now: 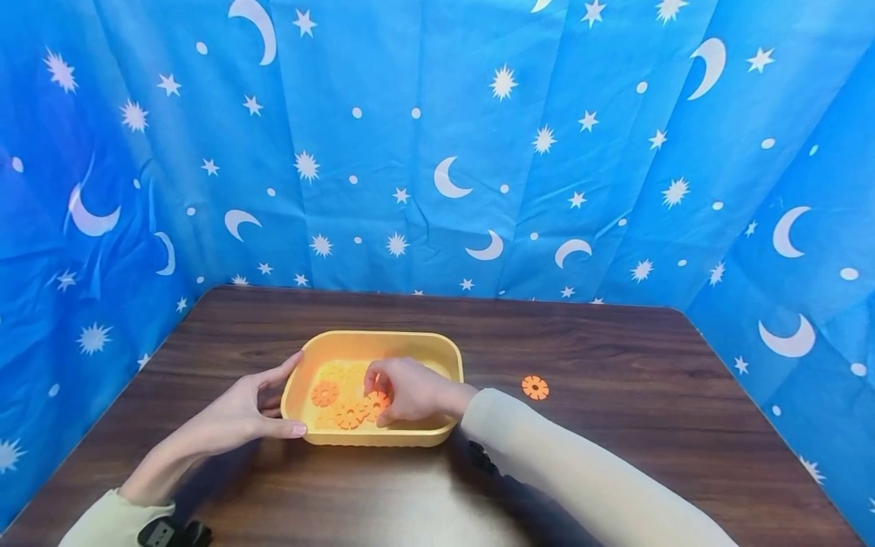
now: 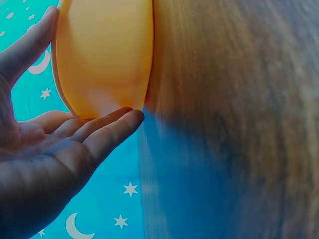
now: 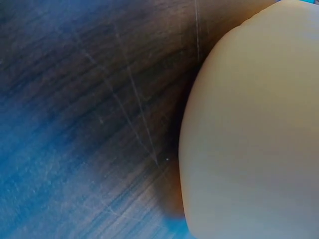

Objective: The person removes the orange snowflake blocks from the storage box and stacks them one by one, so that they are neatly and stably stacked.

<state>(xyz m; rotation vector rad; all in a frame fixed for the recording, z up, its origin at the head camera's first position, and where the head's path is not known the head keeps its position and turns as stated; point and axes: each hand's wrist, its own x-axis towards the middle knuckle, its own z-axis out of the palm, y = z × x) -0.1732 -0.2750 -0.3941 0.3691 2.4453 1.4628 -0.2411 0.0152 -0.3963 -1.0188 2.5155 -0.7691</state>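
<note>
A yellow plastic bin [image 1: 372,438] stands on the table, with several notched orange discs [image 1: 325,393] lying inside toward its left part. My left hand [image 1: 229,419] holds the bin's left end, thumb at the near corner and fingers at the far side; the left wrist view shows the hand [image 2: 60,144] spread around the bin's end wall [image 2: 104,59]. Reaching over the right side into the bin, my right hand [image 1: 413,391] has curled fingers around an orange flower-shaped disc [image 1: 376,407]. The right wrist view shows only the bin's outer wall [image 3: 254,124] and table; the hand is hidden there.
One more orange notched disc [image 1: 535,387] lies on the dark wooden table [image 1: 615,365], right of the bin and beyond my right forearm. A blue curtain [image 1: 383,152] with moons and stars hangs behind the table and along both sides.
</note>
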